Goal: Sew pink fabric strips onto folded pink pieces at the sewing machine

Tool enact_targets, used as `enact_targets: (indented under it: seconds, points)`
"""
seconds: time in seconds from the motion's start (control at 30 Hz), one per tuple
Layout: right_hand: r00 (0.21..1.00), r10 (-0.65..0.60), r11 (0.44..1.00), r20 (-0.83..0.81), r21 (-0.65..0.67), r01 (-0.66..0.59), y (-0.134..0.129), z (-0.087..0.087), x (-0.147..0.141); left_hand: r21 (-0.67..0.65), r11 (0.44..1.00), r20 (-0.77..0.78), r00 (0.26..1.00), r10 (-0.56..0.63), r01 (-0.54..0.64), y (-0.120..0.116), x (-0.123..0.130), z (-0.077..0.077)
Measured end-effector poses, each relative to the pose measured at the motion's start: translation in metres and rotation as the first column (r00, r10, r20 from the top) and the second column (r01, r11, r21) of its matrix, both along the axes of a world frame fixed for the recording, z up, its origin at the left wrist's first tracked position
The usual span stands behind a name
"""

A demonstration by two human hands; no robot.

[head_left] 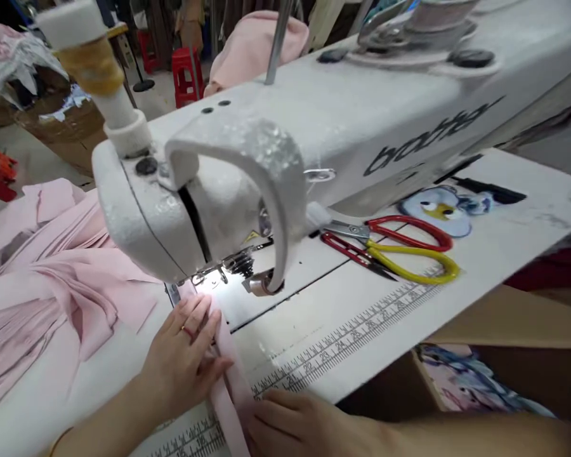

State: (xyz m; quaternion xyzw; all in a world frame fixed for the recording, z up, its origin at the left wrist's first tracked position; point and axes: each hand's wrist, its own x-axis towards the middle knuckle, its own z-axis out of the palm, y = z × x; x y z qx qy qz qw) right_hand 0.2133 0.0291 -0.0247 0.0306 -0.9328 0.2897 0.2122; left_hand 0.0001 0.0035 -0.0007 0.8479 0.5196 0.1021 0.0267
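Observation:
A folded strip of pale pink fabric (240,387) runs from under the needle area of a white sewing machine (247,146) toward me. My left hand (185,355), with a ring on one finger, lies on the strip just in front of the presser foot. Its fingers are stretched out and pressing down, with the thumb across the cloth. Lower down, my right hand (297,422) has its fingers curled around the strip's near part, and its fingertips are partly hidden. A lamp lights the stitching spot, where the needle itself is hard to make out.
Pink fabric pieces (66,273) are heaped at the left. Scissors (394,247) with red and yellow handles lie right of the needle, beside small red-handled snips (352,252). A ruler scale (342,343) crosses the table. Below right, a cardboard box (514,317) holds printed cloth.

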Motion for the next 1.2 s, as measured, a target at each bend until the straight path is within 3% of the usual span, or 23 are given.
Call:
enact_targets:
  seconds: [0.13,0.43,0.87,1.07,1.2]
  points:
    - [0.996,-0.029,0.997,-0.085,0.072,0.035,0.012,0.000,-0.008,0.006,1.000,-0.015,1.000,0.019,-0.019,0.006,-0.001,0.001]
    - [0.988,-0.127,0.982,-0.090,0.128,0.138,0.031,0.010,-0.022,-0.023,0.999,-0.007,0.999,0.039,-0.039,0.007,-0.001,-0.001]
    - [0.992,-0.114,0.949,-0.046,0.291,0.123,0.053,0.005,-0.041,-0.010,0.997,-0.043,0.996,0.081,-0.081,0.012,-0.003,0.002]
    - [0.981,-0.144,0.924,-0.127,0.339,0.179,0.064,0.002,-0.050,0.047,0.996,0.000,0.997,0.074,-0.074,0.014,-0.005,-0.003]
    - [0.979,-0.165,0.915,-0.116,0.354,0.196,0.074,0.000,-0.056,-0.031,0.994,-0.006,0.995,0.102,-0.102,0.022,-0.012,-0.002]
